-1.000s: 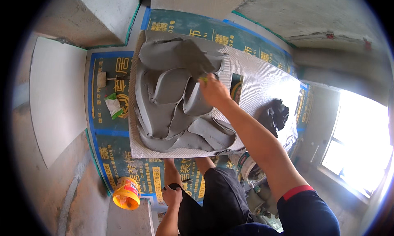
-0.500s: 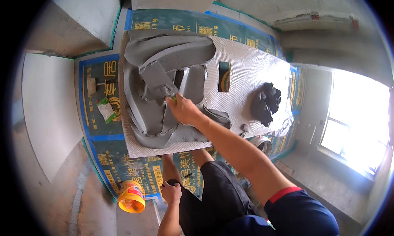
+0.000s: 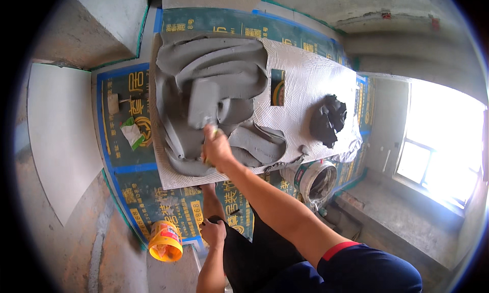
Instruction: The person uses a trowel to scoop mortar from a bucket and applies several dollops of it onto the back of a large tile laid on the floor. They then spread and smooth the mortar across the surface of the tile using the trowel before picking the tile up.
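My right hand [image 3: 217, 148] is closed round the handle of a wide, flat trowel [image 3: 204, 102]. Its grey-smeared blade lies on a thick bed of wet grey mortar [image 3: 224, 59], which is ridged in broad folds. The mortar covers the left part of a large pale tile [image 3: 300, 79] whose coated upper face is combed with fine grooves. A rectangular cutout [image 3: 277, 88] in the tile shows the green sheeting below. My left hand [image 3: 214, 232] rests by my left knee with fingers curled; whatever they may hold is hidden.
A dark crumpled lump [image 3: 330, 121] sits on the tile's right side. Beside the near edge stands a dirty bucket [image 3: 317, 181]; a yellow bucket [image 3: 165, 241] is at lower left. A small green-and-white packet [image 3: 132, 133] and a block-shaped tool [image 3: 113, 103] lie on the printed green sheeting [image 3: 135, 165].
My right hand and the trowel have swept over the mortar, the blade turning more upright. The mortar near the cutout is pressed into new folds. My left hand stays by the knee.
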Available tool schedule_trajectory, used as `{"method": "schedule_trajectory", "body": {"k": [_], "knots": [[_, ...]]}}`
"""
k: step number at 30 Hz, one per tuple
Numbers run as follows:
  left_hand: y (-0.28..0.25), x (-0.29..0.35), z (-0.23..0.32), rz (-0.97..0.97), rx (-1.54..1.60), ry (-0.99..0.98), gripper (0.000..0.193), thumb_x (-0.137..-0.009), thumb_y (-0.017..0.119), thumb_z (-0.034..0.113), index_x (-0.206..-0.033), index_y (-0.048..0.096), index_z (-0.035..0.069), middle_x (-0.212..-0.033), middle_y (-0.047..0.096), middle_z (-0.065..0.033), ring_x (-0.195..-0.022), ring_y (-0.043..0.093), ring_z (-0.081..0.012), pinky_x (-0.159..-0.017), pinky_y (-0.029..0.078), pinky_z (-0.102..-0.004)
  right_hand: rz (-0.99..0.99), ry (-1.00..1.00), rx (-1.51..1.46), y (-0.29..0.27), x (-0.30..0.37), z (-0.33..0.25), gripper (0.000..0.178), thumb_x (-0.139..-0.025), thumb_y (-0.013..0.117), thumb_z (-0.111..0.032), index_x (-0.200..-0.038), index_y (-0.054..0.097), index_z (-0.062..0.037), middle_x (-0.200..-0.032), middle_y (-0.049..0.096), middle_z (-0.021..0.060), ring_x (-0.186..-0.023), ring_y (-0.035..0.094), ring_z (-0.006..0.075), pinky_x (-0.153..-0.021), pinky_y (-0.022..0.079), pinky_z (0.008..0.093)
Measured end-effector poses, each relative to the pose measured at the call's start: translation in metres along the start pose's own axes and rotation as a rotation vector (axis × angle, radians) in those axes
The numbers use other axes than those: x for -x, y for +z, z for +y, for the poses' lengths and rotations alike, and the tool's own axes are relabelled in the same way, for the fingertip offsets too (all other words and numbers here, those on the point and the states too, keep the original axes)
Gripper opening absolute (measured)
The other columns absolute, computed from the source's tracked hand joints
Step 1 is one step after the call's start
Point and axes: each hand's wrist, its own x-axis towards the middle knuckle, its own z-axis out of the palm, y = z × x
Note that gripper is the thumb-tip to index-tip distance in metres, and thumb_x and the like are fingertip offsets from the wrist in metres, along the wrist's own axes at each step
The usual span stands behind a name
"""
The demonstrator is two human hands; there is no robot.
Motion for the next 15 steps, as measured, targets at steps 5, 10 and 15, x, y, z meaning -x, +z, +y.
{"method": "schedule_trajectory", "body": {"k": [5,10,15], "knots": [[-0.007,-0.004,-0.010,0.010,0.019,0.024,0.053,-0.078,0.057,0.030,-0.118,0.052,-0.005,-0.113,0.054,-0.0277,-0.101,0.060,-0.0420,-0.087,0.051,-0.0474,-0.137,-0.598,1.454,-0.081,-0.006,0.049,0.032,-0.094,0.045,-0.022,-0.120,0.050,-0.0053,-0.102,0.055,0.0265,-0.065,0.066,0.0392,-0.051,0.054,0.0430],[-0.002,0.000,-0.014,-0.009,0.048,0.032,0.054,-0.079,0.057,0.030,-0.119,0.051,-0.006,-0.112,0.054,-0.0281,-0.101,0.060,-0.0421,-0.087,0.050,-0.0472,0.184,-0.458,1.186,-0.164,0.000,0.057,0.043,-0.099,0.039,-0.038,-0.118,0.049,-0.0008,-0.107,0.056,0.0345,-0.076,0.067,0.0420,-0.062,0.054,0.0481],[0.000,0.005,-0.016,0.008,0.017,0.018,0.056,-0.079,0.057,0.030,-0.121,0.051,-0.006,-0.112,0.055,-0.0273,-0.100,0.060,-0.0416,-0.087,0.051,-0.0466,0.218,0.151,0.171,-0.047,0.054,0.053,0.057,-0.096,0.045,-0.053,-0.101,0.052,0.0032,-0.067,0.061,0.0144,-0.053,0.061,0.0210,-0.044,0.045,0.0379]]}}
